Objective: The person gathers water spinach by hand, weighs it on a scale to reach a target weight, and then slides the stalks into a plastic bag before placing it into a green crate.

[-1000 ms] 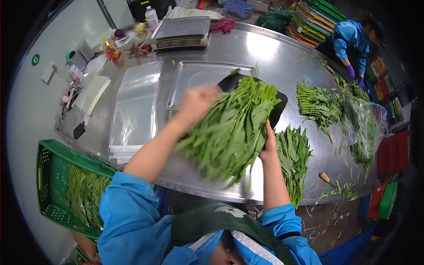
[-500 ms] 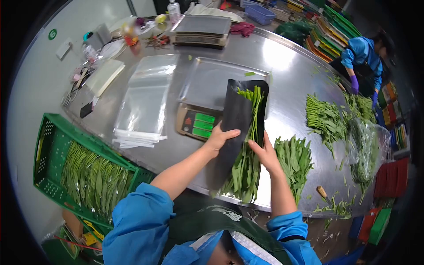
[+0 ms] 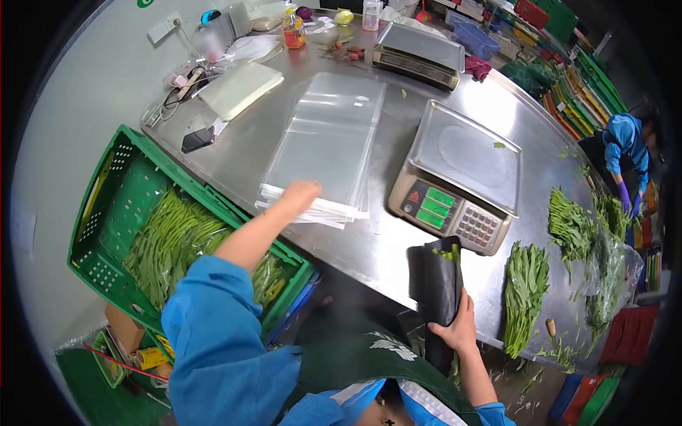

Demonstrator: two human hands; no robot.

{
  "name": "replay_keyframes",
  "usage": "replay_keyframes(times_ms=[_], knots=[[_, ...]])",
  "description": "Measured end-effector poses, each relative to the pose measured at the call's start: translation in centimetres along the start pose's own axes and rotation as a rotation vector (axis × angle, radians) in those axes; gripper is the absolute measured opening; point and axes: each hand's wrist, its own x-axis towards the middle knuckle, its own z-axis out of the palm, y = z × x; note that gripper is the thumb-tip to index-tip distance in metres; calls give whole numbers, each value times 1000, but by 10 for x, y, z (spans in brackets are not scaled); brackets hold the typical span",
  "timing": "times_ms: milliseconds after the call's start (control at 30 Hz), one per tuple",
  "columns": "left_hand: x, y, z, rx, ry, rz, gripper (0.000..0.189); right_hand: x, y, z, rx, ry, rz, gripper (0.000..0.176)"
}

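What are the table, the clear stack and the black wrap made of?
Table: likely stainless steel, brushed grey with bright glare. Clear stack: thin plastic bags, glossy, see-through. Black wrap: seemingly flexible matte plastic, curled into a roll.

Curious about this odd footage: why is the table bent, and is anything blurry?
Head view: the wide lens bends the table and darkens the corners; glare lies on the scale pan; the left hand on the clear bags is blurred; the right hand gripping the black wrap is sharper.
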Motion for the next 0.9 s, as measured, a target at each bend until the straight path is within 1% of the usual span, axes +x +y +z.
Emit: replay_keyframes(times_ms=[33,67,100,133,233,267,333,367,433,467,533,567,633,700,733,767,800,833,867,900], knots=[[-4,-14,-1,-2,-2,27,7,-2,-9,9,1,-1,14,109],[-2,-22,6,-6,-4,41,7,-1,-16,19,10,67,27,108],[2,-27,13,56,50,101,7,1,-24,26,15,139,38,108],[4,-30,21,116,103,160,7,3,-30,30,16,148,41,107],[21,-34,5,48,87,186,6,4,-46,41,40,194,72,107],[29,-35,0,46,93,201,6,3,-51,42,67,197,110,107],[32,-30,-3,95,-166,212,14,-1,-51,47,74,236,129,108],[25,-26,4,90,-168,216,14,-3,-51,50,87,266,134,108],[3,-21,24,411,-223,208,14,-4,-54,52,97,276,147,108],[0,-22,25,414,-224,208,14,-4,-55,52,106,289,153,109],[-2,-31,23,223,-5,208,13,-3,-56,54,119,304,157,108],[1,-34,17,229,-9,217,13,-5,-57,56,120,313,166,108],[8,-31,-6,-36,-157,147,16,-9,-55,61,132,330,164,108],[9,17,-35,-621,-64,-15,19,-6,-55,60,133,349,158,107],[-5,62,-85,-1140,-181,-51,20,-6,-56,59,130,344,149,107],[-29,101,-138,-1267,-273,106,20,-6,-56,60,134,348,163,107],[-52,127,-167,-1403,-263,416,26,-7,-55,61,137,352,163,107],[-78,153,-208,-1567,-322,713,40,-6,-53,62,141,359,159,107],[-93,177,-226,-1589,-196,1010,51,-5,-52,66,143,364,174,107],[-101,192,-239,-1648,-108,1239,53,-4,-50,68,144,372,186,107]])
